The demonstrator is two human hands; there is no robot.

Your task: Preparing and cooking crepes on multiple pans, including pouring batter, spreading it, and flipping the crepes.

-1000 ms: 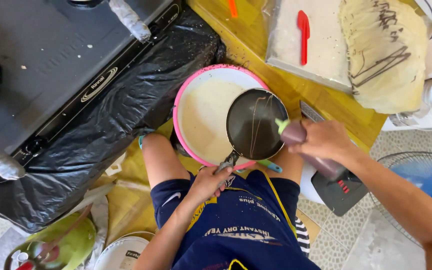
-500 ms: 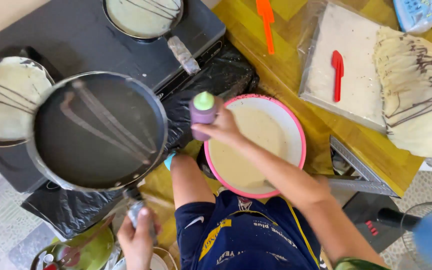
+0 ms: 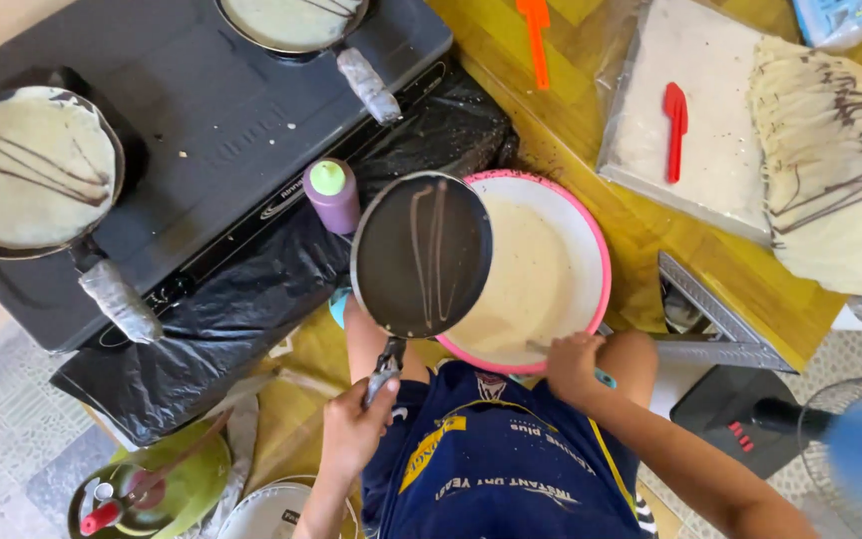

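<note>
We see the black stove point(image 3: 212, 130) filling the upper left, with one pan of pale batter striped in brown point(image 3: 32, 170) on its left burner and another pan point(image 3: 291, 20) at the top edge. To the right, on the yellow tabletop point(image 3: 591, 180), lies a stack of finished crepes with brown stripes point(image 3: 835, 160) beside a plastic-covered board point(image 3: 690, 130) that carries a red spatula point(image 3: 675, 125). An orange spatula point(image 3: 534, 35) lies apart near the top.

Nearer to us, the pink-rimmed bowl of batter point(image 3: 551, 279) sits at the tabletop's edge. Our left hand point(image 3: 356, 429) is closed around the handle of a small dark pan point(image 3: 421, 255), held tilted over the bowl's left side, with thin brown stripes on its face. Our right hand point(image 3: 573, 364) curls its fingers on a ladle handle point(image 3: 606, 379) at the bowl's near rim. A purple squeeze bottle with a green cap point(image 3: 331, 195) stands on the black plastic sheet point(image 3: 202, 309) just beside the stove.

We judge that the tilted pan could drip outside the bowl, and that the bowl, so near the edge, could tip if the ladle drags on it.
</note>
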